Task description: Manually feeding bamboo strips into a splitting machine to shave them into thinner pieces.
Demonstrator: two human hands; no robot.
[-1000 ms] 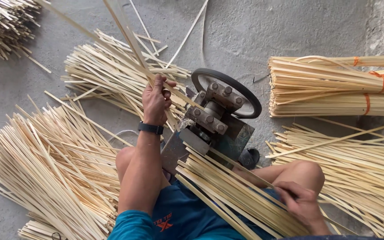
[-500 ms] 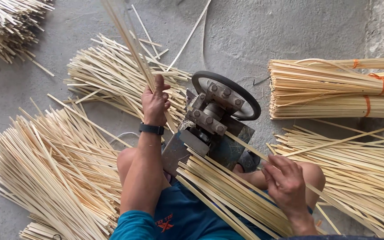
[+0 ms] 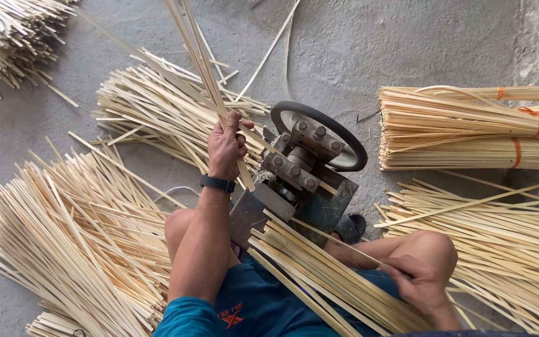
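A small metal splitting machine (image 3: 301, 181) with a black wheel (image 3: 344, 140) stands on the floor between my knees. My left hand (image 3: 226, 146), with a black wristband, grips a few split bamboo strips (image 3: 198, 59) that rise up and away from the machine's far side. My right hand (image 3: 419, 281) rests by my right knee, pinching a thin bamboo strip (image 3: 357, 249) that runs toward the machine. A bundle of bamboo slats (image 3: 319, 281) lies across my lap, slanting up to the machine.
Heaps of pale bamboo strips surround me: a large pile at the left (image 3: 76, 237), one behind the machine (image 3: 157, 106), one at top left (image 3: 7, 31), one at the right (image 3: 506, 249). Bundles tied with orange bands (image 3: 469, 128) lie at the upper right on grey concrete.
My left hand has drawn the split strips further out of the machine. My right hand moved up toward the machine, then back down beside my right knee, holding a thin strip.
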